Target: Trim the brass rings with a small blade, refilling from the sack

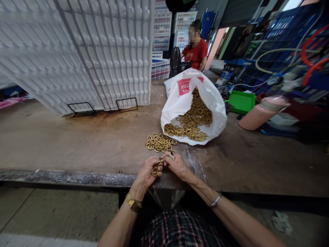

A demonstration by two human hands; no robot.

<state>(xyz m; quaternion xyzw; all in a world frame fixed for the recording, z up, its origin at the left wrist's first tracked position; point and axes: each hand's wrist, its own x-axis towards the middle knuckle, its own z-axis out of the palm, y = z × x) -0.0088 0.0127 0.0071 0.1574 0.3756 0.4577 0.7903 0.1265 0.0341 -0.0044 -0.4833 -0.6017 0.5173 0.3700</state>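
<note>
Left hand is closed around a few gold-coloured rings, fingers curled so they seem cradled rather than squeezed, while the right hand, clamped on a small dark-tipped tool, meets it near the front edge of the bench, presumably to keep the fine handling close to the body. Just beyond lies a loose pile of rings, likely spread for easy picking, and beside it a white sack gapes toward the hands, putting its ring supply within reach.
</note>
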